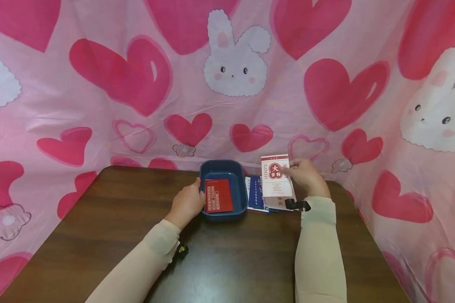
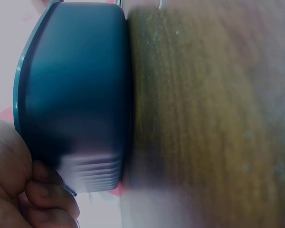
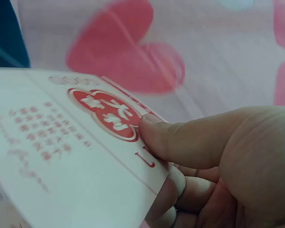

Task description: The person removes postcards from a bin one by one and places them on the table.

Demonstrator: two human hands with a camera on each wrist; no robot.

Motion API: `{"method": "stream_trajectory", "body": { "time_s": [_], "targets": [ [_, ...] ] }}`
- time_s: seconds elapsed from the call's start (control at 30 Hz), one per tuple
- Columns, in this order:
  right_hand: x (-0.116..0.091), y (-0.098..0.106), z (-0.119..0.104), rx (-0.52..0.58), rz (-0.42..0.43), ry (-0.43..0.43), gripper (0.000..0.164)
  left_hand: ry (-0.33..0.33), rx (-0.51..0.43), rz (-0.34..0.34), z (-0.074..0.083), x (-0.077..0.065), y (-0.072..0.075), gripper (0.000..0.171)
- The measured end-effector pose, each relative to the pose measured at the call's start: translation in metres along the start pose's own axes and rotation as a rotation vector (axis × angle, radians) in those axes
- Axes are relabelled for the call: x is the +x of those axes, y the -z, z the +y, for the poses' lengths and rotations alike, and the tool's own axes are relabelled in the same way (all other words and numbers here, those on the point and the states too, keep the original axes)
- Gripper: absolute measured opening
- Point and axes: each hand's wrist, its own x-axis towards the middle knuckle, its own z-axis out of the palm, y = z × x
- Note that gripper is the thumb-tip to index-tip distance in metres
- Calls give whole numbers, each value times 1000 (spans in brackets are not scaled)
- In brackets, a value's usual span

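Observation:
My left hand (image 1: 188, 203) grips the left rim of a dark blue plastic bin (image 1: 223, 165); in the left wrist view its thumb and curled fingers hold the edge of the bin's wall (image 2: 80, 80). A red card (image 1: 224, 195) with pale printed characters lies in the bin. To the right, my right hand (image 1: 307, 176) pinches a white card (image 1: 276, 189) with red print between thumb and fingers. This card is raised above several blue and white cards (image 1: 256, 193) on the table, which it partly covers. The right wrist view shows the thumb (image 3: 180, 137) pressed on the card's printed face.
The brown wooden table (image 1: 136, 235) extends in front of the bin and to both sides. Behind it hangs a pink cloth (image 1: 220, 113) with hearts and rabbits. A black strap piece (image 1: 297, 205) sits at the right wrist.

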Motion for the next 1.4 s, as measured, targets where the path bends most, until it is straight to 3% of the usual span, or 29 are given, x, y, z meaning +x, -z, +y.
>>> {"method": "stream_trajectory", "body": {
  "time_s": [0.4,0.53,0.8,1.07,1.4],
  "targets": [
    [11,15,52,-37,-3,-116,47,12,-4,-13,1,0,1,71],
    [17,12,66,-50,-31,-145,52,13,-15,-18,1,0,1,72],
    [28,-2,86,-25,-57,-184,46,7,-11,-12,1,-1,1,71],
    [31,-13,94,-65,-57,-197,33,11,-14,-9,2,-2,2,71],
    [30,-18,90,-173,-25,-205,36,6,6,-2,2,-1,1,70]
  ]
}}
